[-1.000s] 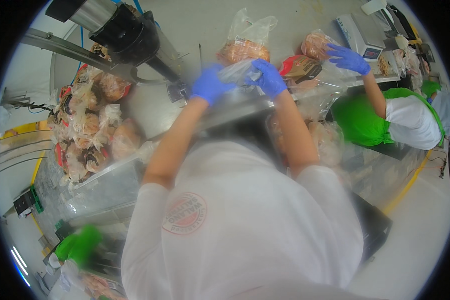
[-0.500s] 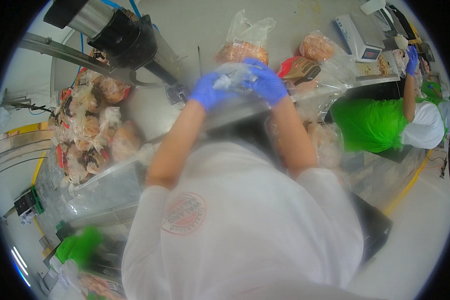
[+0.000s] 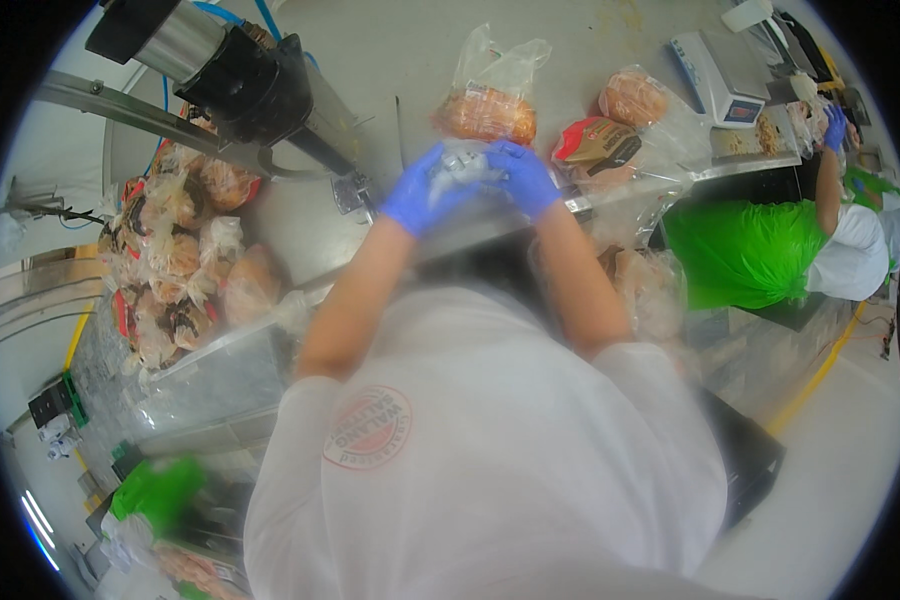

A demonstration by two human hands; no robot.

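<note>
Both my gloved hands are closed on a crumpled clear plastic bag (image 3: 462, 164) at the front of the steel table. My left hand (image 3: 418, 187) holds its left side and my right hand (image 3: 520, 176) its right side; the bag's contents are unclear. Just beyond them lies a bagged orange-brown item (image 3: 485, 114) with loose plastic at its top. To the right are another bagged item (image 3: 632, 98) and a bag with red and brown print (image 3: 595, 144). Left of my hands stands a machine (image 3: 260, 95) with a black head and metal fitting.
Many filled bags (image 3: 170, 265) pile at the left; more (image 3: 645, 300) sit below the table edge (image 3: 355, 255) at right. A white scale (image 3: 718, 75) stands at back right. A co-worker in green apron (image 3: 740, 250) reaches a gloved hand (image 3: 834, 127) rightward.
My hands have drawn the plastic into a tighter bunch and sit slightly lower. The co-worker's hand has moved from the bagged item beside the scale to the far right.
</note>
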